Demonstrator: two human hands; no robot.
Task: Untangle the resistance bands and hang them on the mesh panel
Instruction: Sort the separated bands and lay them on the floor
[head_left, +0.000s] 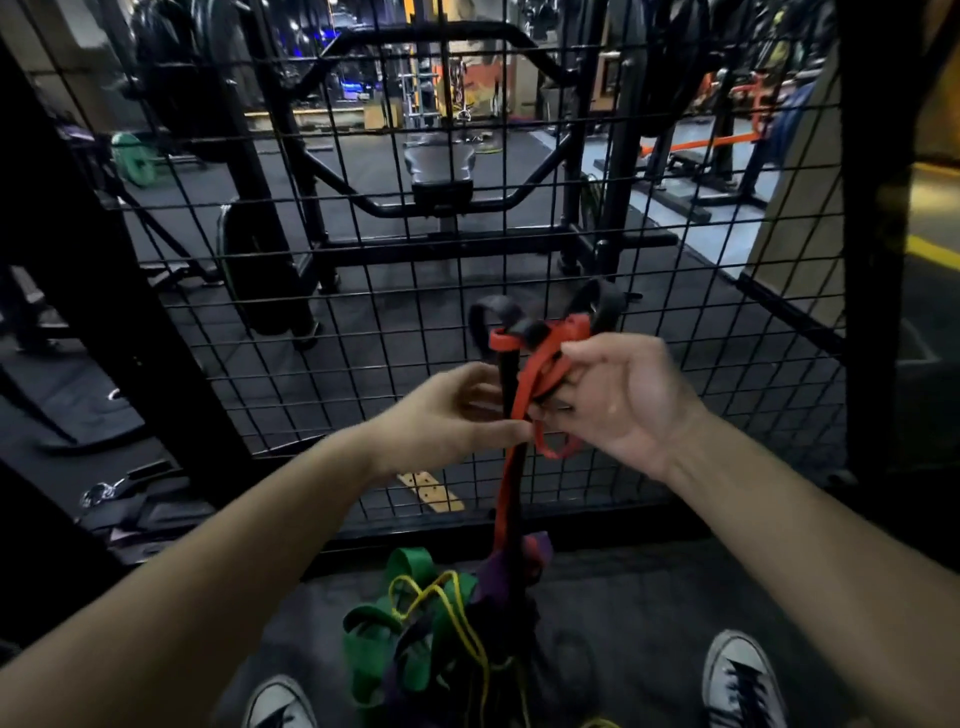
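A red resistance band is knotted with a black band at chest height in front of the black mesh panel. My right hand grips the red loops, fingers curled round them. My left hand pinches the red and black strands just below the knot. Both strands hang down to a tangled pile on the floor: green band, thin yellow band, purple band. Black loops stick up above my right hand.
My two grey sneakers stand either side of the pile on dark matting. A black post frames the mesh on the right, a slanted black beam on the left. Gym machines and a green weight plate lie beyond the mesh.
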